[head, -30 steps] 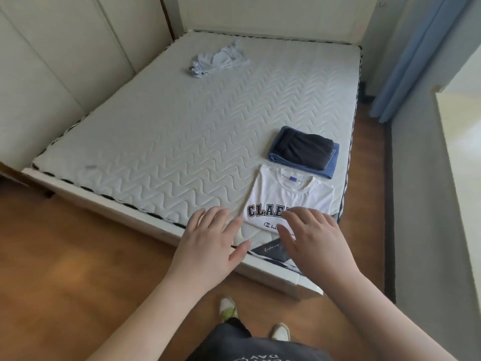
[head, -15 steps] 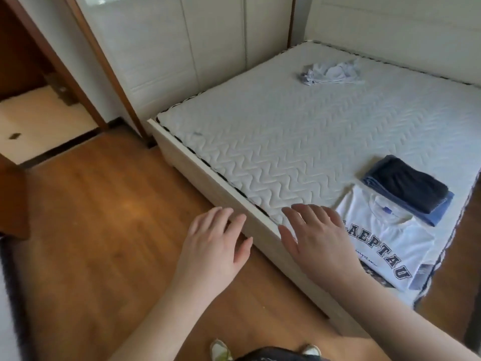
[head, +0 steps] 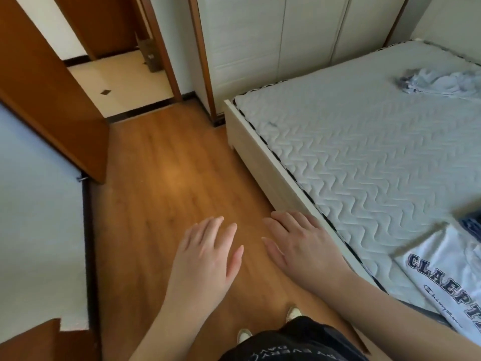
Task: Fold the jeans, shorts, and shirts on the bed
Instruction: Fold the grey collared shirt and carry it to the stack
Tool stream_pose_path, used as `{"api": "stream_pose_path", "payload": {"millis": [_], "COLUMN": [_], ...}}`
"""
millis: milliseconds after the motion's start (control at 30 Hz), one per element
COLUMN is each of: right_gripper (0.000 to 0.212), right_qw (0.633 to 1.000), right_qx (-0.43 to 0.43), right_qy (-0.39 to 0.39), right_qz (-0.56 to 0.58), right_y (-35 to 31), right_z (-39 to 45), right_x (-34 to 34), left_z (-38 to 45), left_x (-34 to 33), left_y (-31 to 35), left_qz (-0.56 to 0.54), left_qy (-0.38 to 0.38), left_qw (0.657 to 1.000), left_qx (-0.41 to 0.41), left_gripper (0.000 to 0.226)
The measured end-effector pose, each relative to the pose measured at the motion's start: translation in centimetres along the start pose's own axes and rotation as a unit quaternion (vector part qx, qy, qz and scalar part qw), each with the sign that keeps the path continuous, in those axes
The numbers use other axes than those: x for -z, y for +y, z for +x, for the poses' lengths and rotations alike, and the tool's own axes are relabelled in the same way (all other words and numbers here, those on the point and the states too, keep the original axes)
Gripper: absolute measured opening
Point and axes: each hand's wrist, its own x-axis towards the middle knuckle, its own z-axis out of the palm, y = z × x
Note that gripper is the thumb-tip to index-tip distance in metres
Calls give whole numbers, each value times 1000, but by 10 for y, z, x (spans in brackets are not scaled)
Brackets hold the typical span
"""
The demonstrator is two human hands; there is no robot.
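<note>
Both hands hover empty over the floor beside the bed (head: pixel 260 142), one garment left unfolded.

Head view: left hand (head: pixel 205 259) and right hand (head: pixel 302 246), fingers spread, grip nothing; crumpled pale garment (head: pixel 440 83) lies far across the mattress, likely light, limp, best pinched at its edges; folded shirt (head: pixel 447 280) lies near.

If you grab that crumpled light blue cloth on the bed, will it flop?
The crumpled light blue cloth would probably flop and unfurl, since it lies in loose bunched folds. It looks thin, so likely light. It probably won't roll on the quilted white mattress.

white shirt (head: pixel 447 277), navy lettering
</note>
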Motion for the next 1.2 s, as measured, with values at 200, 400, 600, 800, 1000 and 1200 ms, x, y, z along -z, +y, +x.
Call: {"api": "stream_pose_path", "payload": {"millis": [200, 400, 600, 800, 1000, 1200], "right_gripper": [41, 44, 39, 43, 47, 43], "right_qw": [999, 1000, 1000, 998, 995, 993], "right_qx": [-41, -16, 18, 58, 90, 112], "right_qy": [6, 2, -2, -36, -48, -45], "right_qz": [8, 14, 8, 13, 8, 10], "right_y": [27, 76, 89, 60, 4, -43], "right_z": [49, 111, 178, 266, 370, 453], "right_x": [-12, -12, -17, -39, -65, -72], "left_z": [47, 118, 171, 210, 248, 293], "left_x": [-15, -15, -10, -21, -29, -27], "left_y": [-4, 0, -20, -88, -200, -289], "left_qz": [24, 36, 35, 3, -10, -11], "left_qy": [-17, -21, -22, -30, -28, -14], "left_qw": [999, 998, 996, 991, 989, 989], "left_qx": [16, 47, 84, 130, 143, 146], "left_gripper": [54, 52, 50, 54, 57, 54]}}
